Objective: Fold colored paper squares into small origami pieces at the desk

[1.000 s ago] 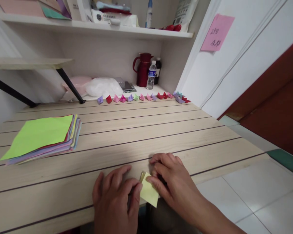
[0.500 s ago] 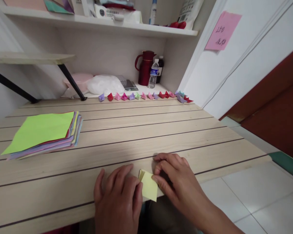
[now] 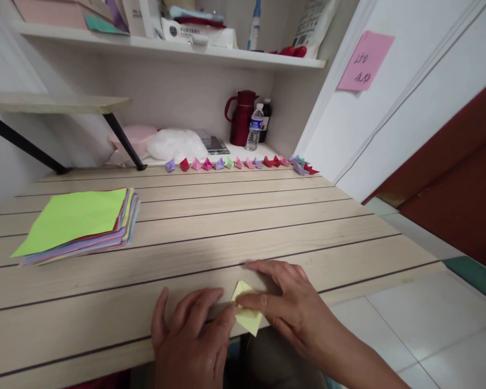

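A small folded yellow paper (image 3: 249, 323) lies at the table's front edge, one corner toward me. My left hand (image 3: 194, 329) holds its left corner between thumb and index finger, while the other fingers spread over the wood. From the right, my right hand (image 3: 287, 302) presses its index finger across the middle of the paper. The right thumb is at the paper's lower right side, partly hidden, and the remaining fingers reach out over the table. Part of the paper's fold is covered by the right index finger.
A stack of coloured paper sheets (image 3: 79, 219), light green on top, lies at the left. Several small folded paper boats (image 3: 208, 165) line the table's back edge. Behind them stand a dark red jug (image 3: 242, 121) and a water bottle (image 3: 254, 129). A small raised shelf (image 3: 56, 102) stands at left.
My right index finger has moved left across the paper and now presses on its middle; before, the right hand pinched the right corner. The view has tilted slightly upward.
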Available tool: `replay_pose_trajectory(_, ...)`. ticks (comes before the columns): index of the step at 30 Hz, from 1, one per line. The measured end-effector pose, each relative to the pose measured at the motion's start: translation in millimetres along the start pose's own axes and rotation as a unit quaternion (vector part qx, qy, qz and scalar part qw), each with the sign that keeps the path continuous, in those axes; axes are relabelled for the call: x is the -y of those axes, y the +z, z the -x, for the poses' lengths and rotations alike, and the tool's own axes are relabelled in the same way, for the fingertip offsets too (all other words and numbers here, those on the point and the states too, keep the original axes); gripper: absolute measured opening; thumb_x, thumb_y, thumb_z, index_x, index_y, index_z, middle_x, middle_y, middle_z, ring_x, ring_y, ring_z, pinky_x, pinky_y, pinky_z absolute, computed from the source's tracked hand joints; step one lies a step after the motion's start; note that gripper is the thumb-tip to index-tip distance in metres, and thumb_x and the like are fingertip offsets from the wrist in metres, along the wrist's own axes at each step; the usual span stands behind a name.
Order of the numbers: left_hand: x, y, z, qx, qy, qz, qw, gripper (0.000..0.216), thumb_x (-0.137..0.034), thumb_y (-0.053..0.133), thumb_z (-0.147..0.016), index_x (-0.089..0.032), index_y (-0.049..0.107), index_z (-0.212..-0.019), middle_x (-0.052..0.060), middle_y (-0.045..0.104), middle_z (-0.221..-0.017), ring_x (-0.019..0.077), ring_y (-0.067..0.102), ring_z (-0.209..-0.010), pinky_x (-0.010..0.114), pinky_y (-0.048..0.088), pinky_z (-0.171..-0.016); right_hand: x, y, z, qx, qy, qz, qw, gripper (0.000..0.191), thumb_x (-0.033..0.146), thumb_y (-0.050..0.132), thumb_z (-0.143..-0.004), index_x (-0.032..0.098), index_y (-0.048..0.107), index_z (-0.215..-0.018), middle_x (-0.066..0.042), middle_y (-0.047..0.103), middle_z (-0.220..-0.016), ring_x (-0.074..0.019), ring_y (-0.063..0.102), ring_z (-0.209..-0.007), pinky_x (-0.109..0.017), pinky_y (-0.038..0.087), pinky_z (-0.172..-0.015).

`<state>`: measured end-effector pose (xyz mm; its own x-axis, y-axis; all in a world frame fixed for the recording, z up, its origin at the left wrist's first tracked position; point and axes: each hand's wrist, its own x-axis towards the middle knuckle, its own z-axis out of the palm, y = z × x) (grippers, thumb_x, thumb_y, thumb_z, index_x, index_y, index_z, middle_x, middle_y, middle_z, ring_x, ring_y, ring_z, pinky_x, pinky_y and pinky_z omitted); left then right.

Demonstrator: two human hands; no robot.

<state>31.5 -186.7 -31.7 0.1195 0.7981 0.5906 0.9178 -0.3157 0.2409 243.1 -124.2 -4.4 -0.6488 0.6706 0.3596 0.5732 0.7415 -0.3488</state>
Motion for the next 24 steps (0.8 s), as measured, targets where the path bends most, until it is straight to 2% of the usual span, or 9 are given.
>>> replay_pose_trajectory(5, -3.0, 0.7, -3.6, 0.0, -0.017, 0.004, 1.0, 0.029, -0.016, 0.057, -0.085, -0.039, 0.069, -0.1, -0.002, 0.075, -0.106, 0.0232, 0.065, -0.098, 0.062, 0.017, -0.112, 2.1, 2.3, -3.5, -0.009, 0.029, -0.041, 0.999, 0.021, 0.015, 0.055, -0.094, 0.03, 0.068, -0.1, -0.005, 0.057, -0.133, -0.026, 0.054, -0.12, -0.046, 0.045, -0.095)
replay_pose_trajectory(10, -10.4, 0.9, -11.5, 0.0, -0.048, -0.007, 0.999, 0.008, -0.032, 0.064, -0.086, -0.035, 0.072, -0.086, 0.001, 0.075, -0.108, 0.0278, 0.062, -0.099, 0.065, 0.022, -0.107, 7.3, 2.8, -8.7, -0.022, 0.05, -0.072, 0.996, 0.015, 0.015, 0.056, -0.094, 0.027, 0.064, -0.095, -0.003, 0.063, -0.126, -0.0246, 0.055, -0.116, -0.044, 0.042, -0.095)
replay_pose_trajectory(15, -14.2, 1.3, -16.1, 0.004, -0.069, -0.01, 0.998, 0.011, -0.03, 0.064, -0.086, -0.034, 0.07, -0.078, 0.001, 0.075, -0.108, 0.0298, 0.062, -0.099, 0.066, 0.027, -0.102, 10.8, 0.9, -12.0, -0.014, 0.072, -0.091, 0.993, 0.013, 0.013, 0.058, -0.093, 0.025, 0.061, -0.091, -0.002, 0.065, -0.122, -0.0231, 0.056, -0.114, -0.041, 0.04, -0.094)
replay_pose_trajectory(24, -12.9, 6.2, -15.5, -0.016, -0.125, 0.048, 0.991, 0.013, -0.031, 0.068, -0.082, -0.035, 0.067, -0.069, -0.008, 0.074, -0.108, 0.0252, 0.062, -0.101, 0.056, 0.026, -0.107, 9.3, 4.2, -7.7, -0.03, 0.103, -0.095, 0.99, 0.009, 0.016, 0.058, -0.095, 0.024, 0.058, -0.089, -0.003, 0.063, -0.12, -0.0243, 0.052, -0.117, -0.042, 0.036, -0.094)
